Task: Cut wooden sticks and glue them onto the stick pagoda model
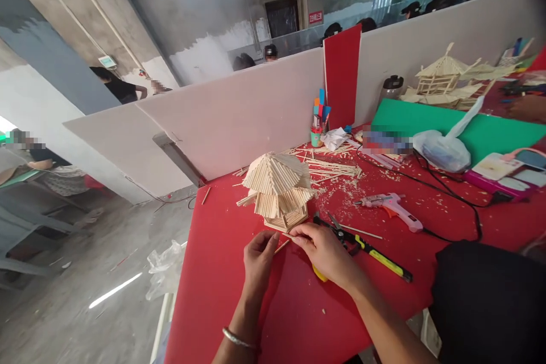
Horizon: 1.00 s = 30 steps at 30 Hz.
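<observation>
A small two-tiered pavilion model made of pale wooden sticks [278, 179] stands upright on the red table, just beyond my hands. My left hand [259, 256] is closed in a pinch near the front of its base; whatever is between the fingertips is too small to make out. My right hand [318, 245] pinches close beside it at the base's front edge, and a thin pale piece seems to show at its fingertips. One short stick [282, 246] lies on the table between the hands. Past my right hand are a yellow utility knife [386, 259] and a dark cutting tool [341, 233], partly hidden.
A pink glue gun [394, 209] with a black cord lies to the right. Loose sticks [335, 168] and shavings cover the back. Along the partition [239, 125] stand a pen cup [316, 137] and a red board [342, 77]. A plastic bag [446, 148] rests by a green board [490, 128].
</observation>
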Available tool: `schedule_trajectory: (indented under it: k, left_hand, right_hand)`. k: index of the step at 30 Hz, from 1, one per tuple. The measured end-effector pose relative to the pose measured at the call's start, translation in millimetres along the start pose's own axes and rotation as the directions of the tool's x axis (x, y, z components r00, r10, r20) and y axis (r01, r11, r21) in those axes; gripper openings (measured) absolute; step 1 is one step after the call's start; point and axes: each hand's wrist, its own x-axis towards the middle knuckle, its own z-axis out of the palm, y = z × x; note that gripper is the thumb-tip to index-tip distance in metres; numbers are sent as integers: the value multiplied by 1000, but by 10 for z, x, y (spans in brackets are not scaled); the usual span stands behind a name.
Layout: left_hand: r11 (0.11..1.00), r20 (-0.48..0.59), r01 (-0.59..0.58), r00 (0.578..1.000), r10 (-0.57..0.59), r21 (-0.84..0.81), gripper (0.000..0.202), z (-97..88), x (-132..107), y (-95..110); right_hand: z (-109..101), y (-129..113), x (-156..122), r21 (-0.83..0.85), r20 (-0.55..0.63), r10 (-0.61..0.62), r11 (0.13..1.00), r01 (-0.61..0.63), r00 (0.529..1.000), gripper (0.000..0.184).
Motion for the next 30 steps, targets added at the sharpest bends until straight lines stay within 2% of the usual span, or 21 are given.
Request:
schedule_trajectory:
  k: [2, 6, 11, 15, 19, 30]
  left_hand:
    - [992, 76, 73, 995, -65, -100, 26, 25, -40, 21]
    - [965, 145, 151, 982, -122, -216, 30, 63, -85, 19]
    - [941, 125, 164, 983, -131, -298, 31, 108, -91, -35]
    - [886, 116, 226, 974, -196, -404, 31, 116, -74, -86]
    - [893, 77, 219, 976, -205, -393, 33, 104, -64, -85]
    - [869, 137, 299, 954, -266, -395, 39, 95, -70, -96]
  right_hand:
    - [20, -34, -7, 108, -2, 2, 994, -2, 1000, 20]
    - [87, -89, -13, 123, -1, 1, 992, -1, 1000, 22]
    - [151, -68, -17, -38, 0, 6, 999, -6, 1000, 23]
    - [175, -37, -25, -155, 27, 23, 988, -19, 999, 23]
    - [202, -47, -27, -202, 20, 32, 979, -27, 999, 22]
    - [250, -72, -32, -258, -36, -40, 966, 29, 999, 20]
